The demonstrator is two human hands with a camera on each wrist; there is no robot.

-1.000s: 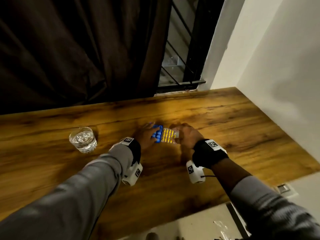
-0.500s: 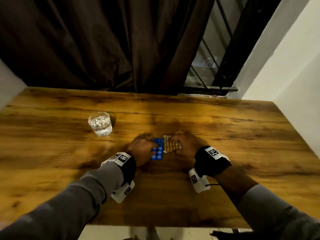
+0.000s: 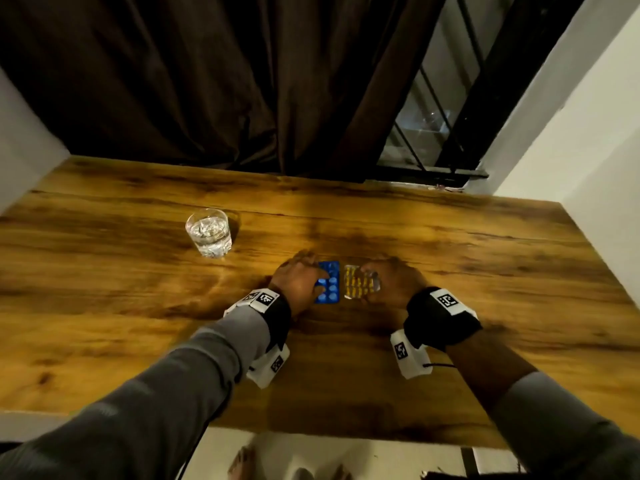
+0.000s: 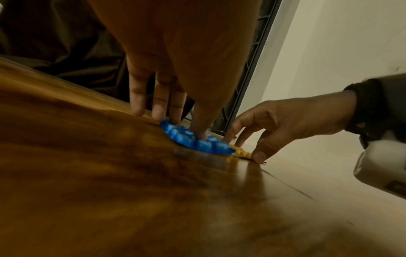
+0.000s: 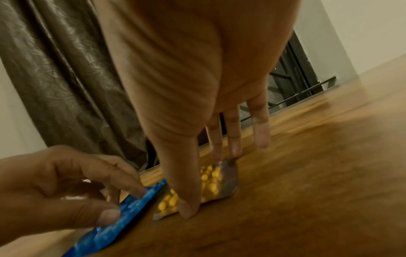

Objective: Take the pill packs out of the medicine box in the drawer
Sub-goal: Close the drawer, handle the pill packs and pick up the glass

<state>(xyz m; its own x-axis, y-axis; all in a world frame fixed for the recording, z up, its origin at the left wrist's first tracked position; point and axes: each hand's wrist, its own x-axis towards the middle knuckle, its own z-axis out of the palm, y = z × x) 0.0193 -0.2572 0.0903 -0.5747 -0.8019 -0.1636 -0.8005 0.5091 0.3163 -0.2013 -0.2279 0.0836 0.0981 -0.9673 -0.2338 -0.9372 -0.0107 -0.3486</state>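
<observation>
A blue pill pack (image 3: pixel 328 283) lies flat on the wooden table (image 3: pixel 138 306), and my left hand (image 3: pixel 297 279) holds it at its left side. Its thumb presses on the blisters and its fingertips (image 4: pixel 158 111) touch the far end of the blue pack (image 4: pixel 194 141). Just to its right lies a foil pack of yellow pills (image 3: pixel 358 285). My right hand (image 3: pixel 393 283) spans this yellow pack (image 5: pixel 212 180), thumb (image 5: pixel 189 209) at the near end and fingers at the far end. No medicine box or drawer is in view.
A glass of water (image 3: pixel 209 233) stands on the table to the left of my hands. A dark curtain (image 3: pixel 207 81) and a barred window (image 3: pixel 433 133) are behind the table. A white wall (image 3: pixel 588 150) borders the right side.
The two packs overlapped a second ago; now they lie side by side with a small gap. My hands have drawn slightly apart, and the head view has swung to face the table squarely.
</observation>
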